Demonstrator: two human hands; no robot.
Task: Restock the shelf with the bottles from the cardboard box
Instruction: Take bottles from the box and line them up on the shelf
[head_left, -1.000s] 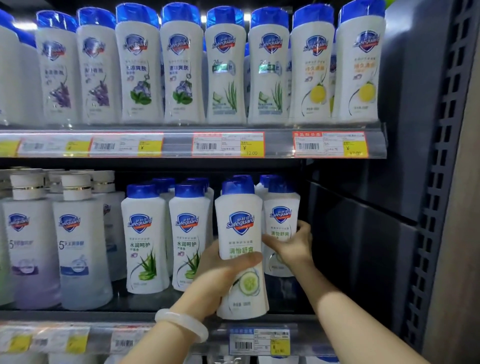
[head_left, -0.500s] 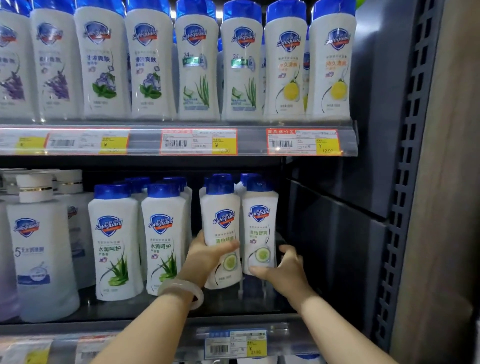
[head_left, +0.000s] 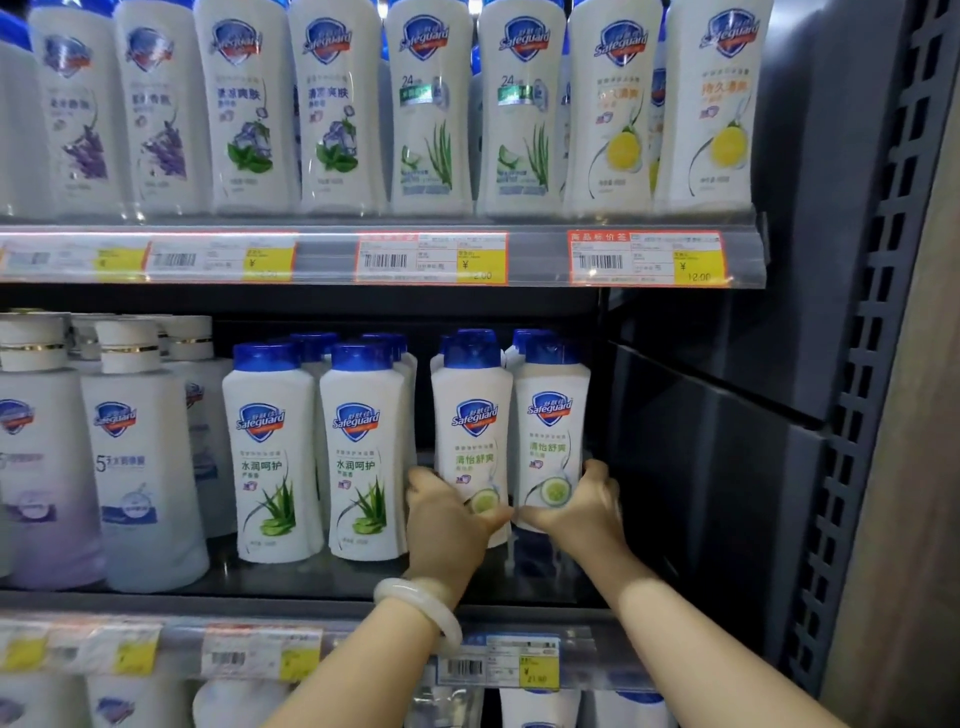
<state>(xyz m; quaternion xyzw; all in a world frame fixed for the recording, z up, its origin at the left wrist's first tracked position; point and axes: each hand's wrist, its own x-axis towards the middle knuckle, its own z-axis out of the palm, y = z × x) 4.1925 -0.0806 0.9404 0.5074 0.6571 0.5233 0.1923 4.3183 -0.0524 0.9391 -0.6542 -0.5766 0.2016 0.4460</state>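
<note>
Two white cucumber-label bottles with blue caps stand side by side at the right end of the middle shelf (head_left: 311, 597). My left hand (head_left: 447, 525) grips the lower part of the left cucumber bottle (head_left: 472, 415). My right hand (head_left: 582, 506) holds the lower part of the right cucumber bottle (head_left: 550, 410). Both bottles are upright, touching each other, with more blue-capped bottles behind them. A pale bangle (head_left: 415, 605) sits on my left wrist. The cardboard box is out of view.
Two aloe-label bottles (head_left: 270, 447) stand just left of my hands, and bigger white-capped bottles (head_left: 140, 457) further left. The upper shelf (head_left: 322, 254) carries a full row of bottles. A dark side panel (head_left: 727, 467) closes the shelf on the right.
The left bottle has gone from the shelf's front edge back into the row beside the right bottle. Both hands slid lower on the bottles and closer together. The view moved nearer.
</note>
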